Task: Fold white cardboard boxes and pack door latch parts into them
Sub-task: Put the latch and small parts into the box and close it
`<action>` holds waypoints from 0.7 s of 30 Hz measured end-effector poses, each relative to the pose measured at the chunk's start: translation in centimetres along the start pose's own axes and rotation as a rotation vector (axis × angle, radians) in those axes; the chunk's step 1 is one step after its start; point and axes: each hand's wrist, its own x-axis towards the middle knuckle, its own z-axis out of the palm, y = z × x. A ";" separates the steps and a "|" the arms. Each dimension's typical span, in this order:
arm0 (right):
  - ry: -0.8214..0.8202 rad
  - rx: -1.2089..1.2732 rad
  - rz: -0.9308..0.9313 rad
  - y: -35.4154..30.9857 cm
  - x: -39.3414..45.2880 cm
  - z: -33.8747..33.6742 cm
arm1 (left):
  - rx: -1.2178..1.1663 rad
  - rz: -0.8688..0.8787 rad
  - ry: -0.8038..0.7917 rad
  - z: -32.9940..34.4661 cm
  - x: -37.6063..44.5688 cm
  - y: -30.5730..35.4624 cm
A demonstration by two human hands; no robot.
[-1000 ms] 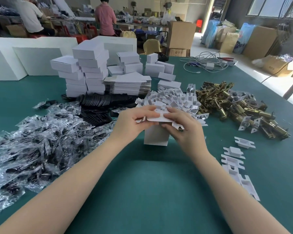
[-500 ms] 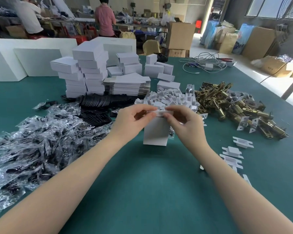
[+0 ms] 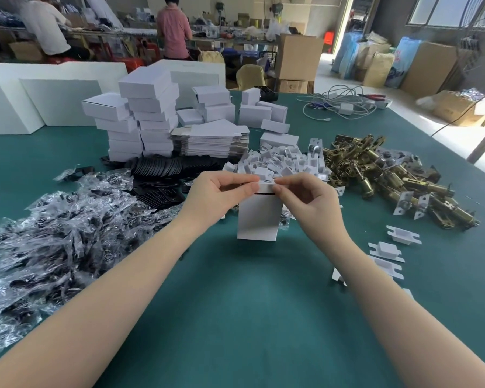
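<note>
Green-topped table (image 3: 263, 317), brown cartons (image 3: 298, 56) at back, sunlit windows (image 3: 454, 9) top rt.

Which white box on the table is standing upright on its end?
The white box between both hands, who pinch its top flap; the stacked boxes behind lie flat.

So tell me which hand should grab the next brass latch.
Right hand: the brass latch pile lies on its side, while the left hand can keep its grip on the white box.

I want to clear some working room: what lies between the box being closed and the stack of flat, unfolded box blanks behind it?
In the head view, a heap of small white folded inserts lies between the box and the flat blanks.
</note>
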 end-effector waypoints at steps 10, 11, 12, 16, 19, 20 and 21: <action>-0.046 -0.027 -0.011 0.0 0.0 -0.6 | 0.029 0.026 -0.062 -0.6 -0.2 0.0; -0.058 -0.030 -0.023 -0.1 0.0 -0.7 | 0.024 0.036 -0.073 -0.8 -0.2 -0.1; -0.072 -0.036 -0.037 -0.1 0.0 -0.8 | 0.020 0.044 -0.087 -0.9 -0.3 -0.2; -0.051 -0.225 -0.272 0.0 -0.4 -1.4 | 0.025 0.069 -0.113 -1.2 -0.5 -0.3; -0.040 -0.096 -0.151 0.0 -0.2 -1.1 | 0.036 0.063 -0.095 -1.1 -0.4 -0.1; -0.048 -0.023 -0.071 0.0 0.1 -1.0 | 0.037 0.057 -0.083 -1.1 -0.3 -0.1; -0.051 0.025 -0.020 0.0 0.2 -0.9 | 0.033 0.045 -0.070 -1.1 -0.3 -0.1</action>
